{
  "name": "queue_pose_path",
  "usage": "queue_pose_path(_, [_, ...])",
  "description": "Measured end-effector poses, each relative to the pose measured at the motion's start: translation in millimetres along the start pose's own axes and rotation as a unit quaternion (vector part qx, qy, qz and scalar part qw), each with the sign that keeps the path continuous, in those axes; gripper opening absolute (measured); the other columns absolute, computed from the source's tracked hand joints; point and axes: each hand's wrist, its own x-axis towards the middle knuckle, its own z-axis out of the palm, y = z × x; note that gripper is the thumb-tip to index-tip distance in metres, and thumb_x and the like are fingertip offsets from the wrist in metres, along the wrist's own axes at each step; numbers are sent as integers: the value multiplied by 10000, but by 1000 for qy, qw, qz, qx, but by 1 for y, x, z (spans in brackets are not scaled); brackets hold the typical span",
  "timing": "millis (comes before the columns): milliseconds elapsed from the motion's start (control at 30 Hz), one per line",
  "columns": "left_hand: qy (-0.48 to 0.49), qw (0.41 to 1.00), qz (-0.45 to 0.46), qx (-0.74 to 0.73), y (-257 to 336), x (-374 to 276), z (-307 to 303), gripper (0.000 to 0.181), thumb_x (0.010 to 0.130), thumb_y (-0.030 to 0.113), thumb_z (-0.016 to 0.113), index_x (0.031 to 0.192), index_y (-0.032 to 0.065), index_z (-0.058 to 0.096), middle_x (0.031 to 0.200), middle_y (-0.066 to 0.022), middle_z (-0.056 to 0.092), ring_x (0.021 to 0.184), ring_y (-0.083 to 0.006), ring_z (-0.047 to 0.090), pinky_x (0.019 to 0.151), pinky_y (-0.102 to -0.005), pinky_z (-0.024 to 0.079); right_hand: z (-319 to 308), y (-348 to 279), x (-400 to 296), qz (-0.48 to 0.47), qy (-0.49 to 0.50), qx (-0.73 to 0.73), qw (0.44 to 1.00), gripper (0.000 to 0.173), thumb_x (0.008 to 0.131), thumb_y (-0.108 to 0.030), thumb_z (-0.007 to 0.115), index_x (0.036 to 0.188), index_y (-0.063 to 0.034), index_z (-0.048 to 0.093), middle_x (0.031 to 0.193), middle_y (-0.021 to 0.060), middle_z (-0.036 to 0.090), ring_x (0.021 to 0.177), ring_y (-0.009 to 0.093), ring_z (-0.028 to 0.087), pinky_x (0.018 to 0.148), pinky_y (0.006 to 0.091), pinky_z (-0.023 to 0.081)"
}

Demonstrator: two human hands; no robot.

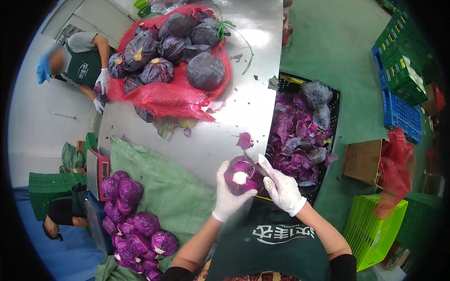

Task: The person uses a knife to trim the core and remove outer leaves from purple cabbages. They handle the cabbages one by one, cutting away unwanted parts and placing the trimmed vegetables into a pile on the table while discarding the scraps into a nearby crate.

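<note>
My gloved left hand (225,201) cups a red cabbage (242,184) whose pale cut stem end faces up. In my gloved right hand (284,191) is a knife (251,153), its blade lying close against the cabbage's far right side. Most of the knife handle is hidden by my fingers. A loose purple leaf (244,140) lies on the metal table (225,135) just beyond the cabbage. Right of the table edge, a black crate (334,116) is heaped with torn cabbage leaves (295,130).
A red mesh sack (158,96) spreads under several dark, unpeeled cabbages (205,71). Several glossy cabbages (137,228) sit on green woven sheeting (158,179) at left. A co-worker (82,63) handles a cabbage across the table; another person (61,214) is at far left. A lime crate (374,232) stands at right.
</note>
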Motion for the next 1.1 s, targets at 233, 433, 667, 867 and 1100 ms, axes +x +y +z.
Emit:
queue_pose_path(233, [14,1000,-4,3,12,3,3,1066,627,164,917,1422,-1,227,1365,-139,378,1261,-240,455,1063,-371,414,7,-20,-2,-37,-7,-109,993,711,944,-230,549,1527,-40,189,720,158,658,542,301,628,502,393,496])
queue_pose_path(433, [8,999,-48,-17,9,5,4,1056,638,145,910,1426,-1,222,1349,-136,400,1252,-233,467,1055,-369,425,17,-15,7,-18,10,-120,993,682,949,-273,541,1519,-72,228,793,167,675,592,308,651,523,413,510])
queue_pose_path(667, [9,998,-44,-42,2,4,1,1068,639,187,917,1428,3,221,1357,-139,391,1269,-236,443,1071,-375,408,11,7,20,147,117,210,959,378,1022,-284,469,1370,-154,536,712,121,655,600,262,649,581,367,512])
queue_pose_path(867, [0,999,-45,-13,18,11,2,1035,652,202,907,1420,-10,245,1354,-143,389,1261,-235,448,1064,-362,403,-6,-23,37,64,-24,-79,995,614,875,-517,612,1357,-147,526,927,173,678,810,328,676,727,411,537])
queue_pose_path(1100, [-19,999,-44,8,12,15,1,1032,635,194,914,1408,-6,260,1340,-131,410,1249,-223,461,1054,-365,412,-6,-6,37,-97,-56,-272,956,571,922,-367,571,1403,-89,442,759,139,630,648,292,665,516,404,526])
